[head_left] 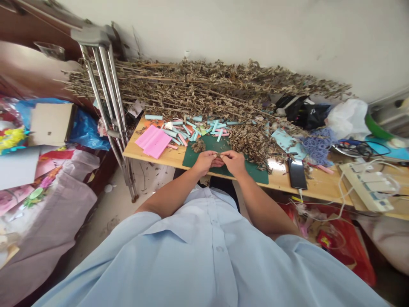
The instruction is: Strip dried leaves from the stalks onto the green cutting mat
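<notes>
My left hand point(206, 162) and my right hand point(234, 162) meet over the near part of a green cutting mat point(191, 158). Both are closed, fingertips together, pinching a small brownish bit of dried leaf point(218, 155) between them. Just beyond the left hand lies a small clump of crumbled dried leaf point(198, 146). A larger heap of dried leaves point(252, 143) covers the mat's right side, close to my right hand. Pale blue and pink paper rolls point(193, 131) are scattered behind the mat, with pink paper sheets point(153, 140) to its left.
Long dried leafy stalks point(198, 87) line the back against the wall. Metal crutches point(110, 94) lean at the table's left end. Rightward are a phone point(297, 172) with a cable, blue yarn point(319, 144) and a power strip point(367, 185). A red bag point(348, 243) sits below.
</notes>
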{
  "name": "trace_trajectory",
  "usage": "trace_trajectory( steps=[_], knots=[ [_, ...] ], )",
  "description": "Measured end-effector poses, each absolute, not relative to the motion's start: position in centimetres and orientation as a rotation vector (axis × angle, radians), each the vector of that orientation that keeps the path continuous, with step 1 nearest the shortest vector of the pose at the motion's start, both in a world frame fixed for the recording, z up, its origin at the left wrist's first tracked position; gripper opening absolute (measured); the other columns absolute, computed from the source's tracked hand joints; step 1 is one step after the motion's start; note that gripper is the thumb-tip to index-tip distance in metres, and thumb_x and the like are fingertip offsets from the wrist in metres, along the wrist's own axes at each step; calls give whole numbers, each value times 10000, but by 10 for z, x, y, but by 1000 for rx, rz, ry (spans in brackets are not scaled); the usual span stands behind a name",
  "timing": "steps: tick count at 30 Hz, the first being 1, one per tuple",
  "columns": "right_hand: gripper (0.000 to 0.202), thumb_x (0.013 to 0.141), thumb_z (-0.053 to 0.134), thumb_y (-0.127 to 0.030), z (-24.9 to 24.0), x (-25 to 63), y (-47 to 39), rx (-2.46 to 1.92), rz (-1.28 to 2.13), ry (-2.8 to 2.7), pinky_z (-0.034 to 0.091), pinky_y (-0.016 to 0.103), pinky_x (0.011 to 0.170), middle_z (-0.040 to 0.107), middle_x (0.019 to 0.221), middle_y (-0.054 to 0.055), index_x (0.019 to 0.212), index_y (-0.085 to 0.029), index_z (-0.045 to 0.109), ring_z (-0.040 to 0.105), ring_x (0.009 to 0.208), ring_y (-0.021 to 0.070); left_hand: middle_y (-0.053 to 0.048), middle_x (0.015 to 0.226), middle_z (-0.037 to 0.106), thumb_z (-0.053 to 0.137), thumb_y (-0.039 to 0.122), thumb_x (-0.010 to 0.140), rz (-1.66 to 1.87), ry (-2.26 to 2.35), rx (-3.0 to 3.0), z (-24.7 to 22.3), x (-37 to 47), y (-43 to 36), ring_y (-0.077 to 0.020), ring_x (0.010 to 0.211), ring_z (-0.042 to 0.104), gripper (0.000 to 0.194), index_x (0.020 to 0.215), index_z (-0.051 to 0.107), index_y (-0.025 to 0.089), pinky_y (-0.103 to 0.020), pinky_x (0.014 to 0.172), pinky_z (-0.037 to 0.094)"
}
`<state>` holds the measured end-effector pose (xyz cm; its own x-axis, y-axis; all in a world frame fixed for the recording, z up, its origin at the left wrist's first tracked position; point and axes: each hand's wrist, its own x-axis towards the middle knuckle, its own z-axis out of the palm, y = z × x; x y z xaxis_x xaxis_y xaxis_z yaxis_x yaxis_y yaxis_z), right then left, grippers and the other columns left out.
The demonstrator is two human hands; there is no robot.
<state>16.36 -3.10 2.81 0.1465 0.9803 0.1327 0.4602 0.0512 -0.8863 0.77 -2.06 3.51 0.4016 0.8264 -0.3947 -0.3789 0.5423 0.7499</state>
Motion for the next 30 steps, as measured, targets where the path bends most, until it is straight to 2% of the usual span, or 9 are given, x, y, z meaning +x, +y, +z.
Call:
trace_trajectory(
  steps=[6,13,17,21,26,30],
  knots=[
    [225,759,680,-363,31,165,-34,-1482,811,-1437,553,321,701,771,807,45,864,-193,784,688,700,194,-105,743,720,625,227,912,854,832,603,35,7,-21,-177,662,727,134,941,628,96,-295,681,587],
    [172,853,621,-292,32,165,-37,-1372,605,-1706,556,351,837,770,922,44,911,-220,766,704,848,203,-80,727,722,554,149,921,882,867,609,28,11,-21,-161,630,714,103,940,642,99,-306,688,593],
    [183,899,586,-255,35,164,-39,-1377,486,-1819,546,360,895,769,973,46,944,-237,762,704,917,204,-80,737,726,601,226,921,904,846,596,27,10,-23,-161,669,720,136,936,652,101,-317,731,600],
    [214,906,559,-209,37,163,-39,-1399,420,-1888,542,348,890,771,968,46,946,-244,767,705,922,204,-86,778,734,680,275,886,889,825,686,25,10,-23,-154,673,712,198,962,662,92,-305,721,597],
    [198,876,630,-249,32,166,-37,-1470,431,-1822,560,352,863,778,992,54,1021,-231,764,723,895,216,-77,743,719,644,227,905,861,834,681,25,10,-20,-150,641,706,143,955,648,93,-293,688,592],
    [188,896,614,-239,31,168,-37,-1424,403,-1884,561,357,875,779,987,63,991,-225,776,722,913,216,-81,753,717,627,197,906,843,835,668,26,10,-20,-144,621,701,109,936,642,93,-283,674,588]
  ],
)
